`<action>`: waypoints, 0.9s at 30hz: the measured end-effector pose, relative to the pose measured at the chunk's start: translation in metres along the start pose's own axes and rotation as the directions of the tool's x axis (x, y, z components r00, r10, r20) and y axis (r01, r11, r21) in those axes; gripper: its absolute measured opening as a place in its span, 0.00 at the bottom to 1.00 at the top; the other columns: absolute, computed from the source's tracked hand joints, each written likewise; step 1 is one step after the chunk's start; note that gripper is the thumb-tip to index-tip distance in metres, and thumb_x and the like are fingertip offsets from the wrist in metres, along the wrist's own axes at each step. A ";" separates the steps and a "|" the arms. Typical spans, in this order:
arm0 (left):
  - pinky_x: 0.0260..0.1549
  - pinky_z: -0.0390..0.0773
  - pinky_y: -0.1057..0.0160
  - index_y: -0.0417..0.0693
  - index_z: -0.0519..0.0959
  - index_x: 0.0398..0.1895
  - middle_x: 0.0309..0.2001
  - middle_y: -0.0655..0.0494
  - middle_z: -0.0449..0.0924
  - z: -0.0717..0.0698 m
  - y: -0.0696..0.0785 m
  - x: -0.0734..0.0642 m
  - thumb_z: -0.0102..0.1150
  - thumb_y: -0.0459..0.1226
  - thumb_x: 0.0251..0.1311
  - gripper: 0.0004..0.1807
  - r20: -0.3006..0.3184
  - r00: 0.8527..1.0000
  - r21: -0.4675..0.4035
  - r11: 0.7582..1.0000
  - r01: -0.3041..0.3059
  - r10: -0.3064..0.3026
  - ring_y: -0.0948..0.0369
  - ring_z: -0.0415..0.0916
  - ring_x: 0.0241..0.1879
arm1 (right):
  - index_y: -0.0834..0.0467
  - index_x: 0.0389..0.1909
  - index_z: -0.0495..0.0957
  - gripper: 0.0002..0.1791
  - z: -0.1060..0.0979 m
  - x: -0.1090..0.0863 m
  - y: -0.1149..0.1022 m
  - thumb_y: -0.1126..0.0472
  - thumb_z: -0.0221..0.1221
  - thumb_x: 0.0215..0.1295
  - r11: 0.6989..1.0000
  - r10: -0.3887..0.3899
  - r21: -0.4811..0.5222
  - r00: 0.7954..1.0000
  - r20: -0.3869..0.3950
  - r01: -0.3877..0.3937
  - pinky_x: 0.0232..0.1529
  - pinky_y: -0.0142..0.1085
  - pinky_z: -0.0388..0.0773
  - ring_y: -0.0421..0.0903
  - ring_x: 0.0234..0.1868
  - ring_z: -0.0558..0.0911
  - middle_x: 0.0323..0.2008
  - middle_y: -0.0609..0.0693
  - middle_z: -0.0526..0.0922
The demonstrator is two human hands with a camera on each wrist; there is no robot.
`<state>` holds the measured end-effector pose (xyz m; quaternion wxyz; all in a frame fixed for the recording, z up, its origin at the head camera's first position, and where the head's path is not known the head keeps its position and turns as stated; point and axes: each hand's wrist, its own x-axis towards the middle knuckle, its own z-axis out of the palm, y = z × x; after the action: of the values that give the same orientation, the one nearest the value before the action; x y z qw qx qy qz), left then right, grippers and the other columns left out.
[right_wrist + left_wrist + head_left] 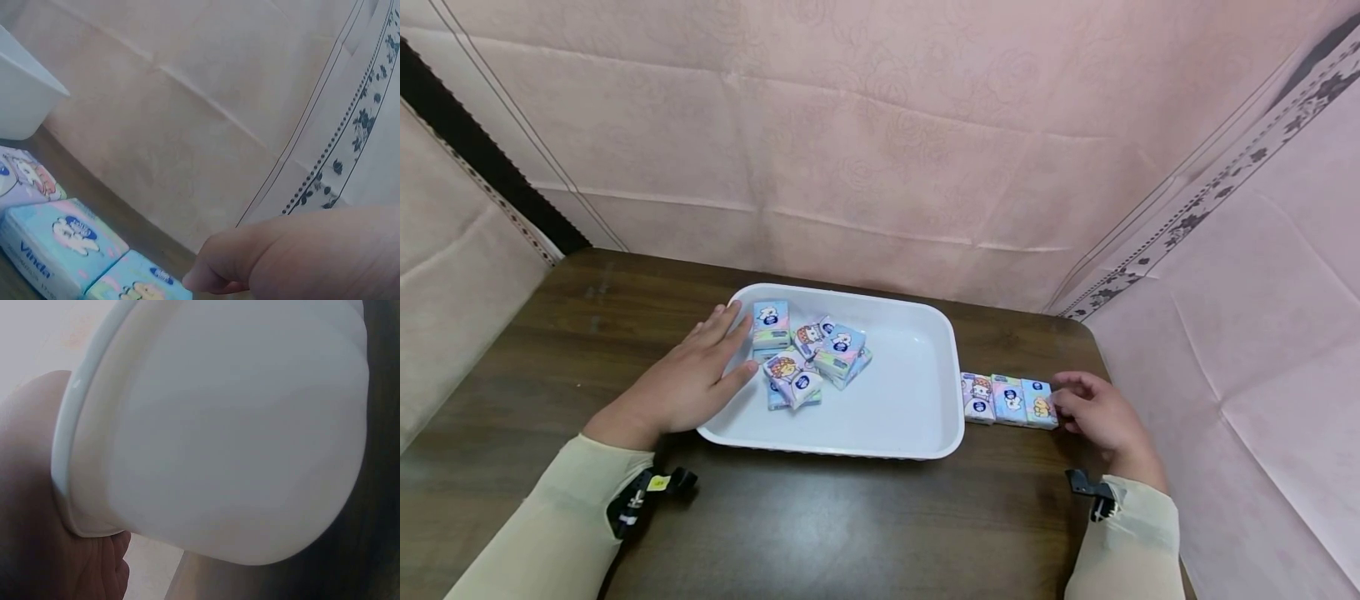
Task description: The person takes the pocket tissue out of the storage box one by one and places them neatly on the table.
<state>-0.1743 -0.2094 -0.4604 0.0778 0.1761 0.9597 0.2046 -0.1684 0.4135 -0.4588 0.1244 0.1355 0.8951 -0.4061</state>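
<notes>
A white plastic tray (910,375) stands on the table, with several small tissue packs (792,375) piled in its left half. My left hand (700,375) rests over the tray's left rim, its fingers stretched out; the left wrist view shows the tray's outer wall (231,437) and the palm against the rim. Right of the tray, three tissue packs lie flat in a row: a purple one (977,397), a blue one (1011,400) and another blue one (1040,405). My right hand (1101,412) is at the row's right end, loosely bent fingertips touching the last pack's edge.
The dark wooden table (850,525) carries everything. A pale pink patterned cloth (880,150) hangs behind it, and a similar cloth (1262,333) with a floral border closes the right side. The row's left pack lies right by the tray's right wall.
</notes>
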 end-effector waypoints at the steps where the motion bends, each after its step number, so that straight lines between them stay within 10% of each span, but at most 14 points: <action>1: 0.89 0.43 0.31 0.51 0.40 0.95 0.95 0.50 0.26 0.000 0.000 0.000 0.38 0.65 0.88 0.48 -0.001 1.000 0.000 1.000 0.000 0.000 0.41 0.27 0.94 | 0.60 0.81 0.70 0.31 -0.001 -0.002 -0.002 0.51 0.59 0.86 1.000 -0.007 -0.015 1.000 -0.008 0.007 0.46 0.37 0.89 0.55 0.53 0.85 0.67 0.66 0.82; 27: 0.89 0.45 0.30 0.50 0.43 0.95 0.95 0.49 0.29 0.001 0.001 0.000 0.40 0.64 0.88 0.47 -0.021 1.000 0.009 1.000 -0.005 0.005 0.40 0.30 0.94 | 0.55 0.76 0.76 0.26 0.006 -0.042 -0.081 0.49 0.62 0.85 0.948 -0.269 -0.181 0.963 -0.021 0.261 0.40 0.38 0.89 0.57 0.47 0.87 0.59 0.60 0.84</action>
<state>-0.1735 -0.2085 -0.4607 0.0662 0.1767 0.9609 0.2026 -0.1562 0.3516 -0.3919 0.0596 0.0118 0.9403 -0.3350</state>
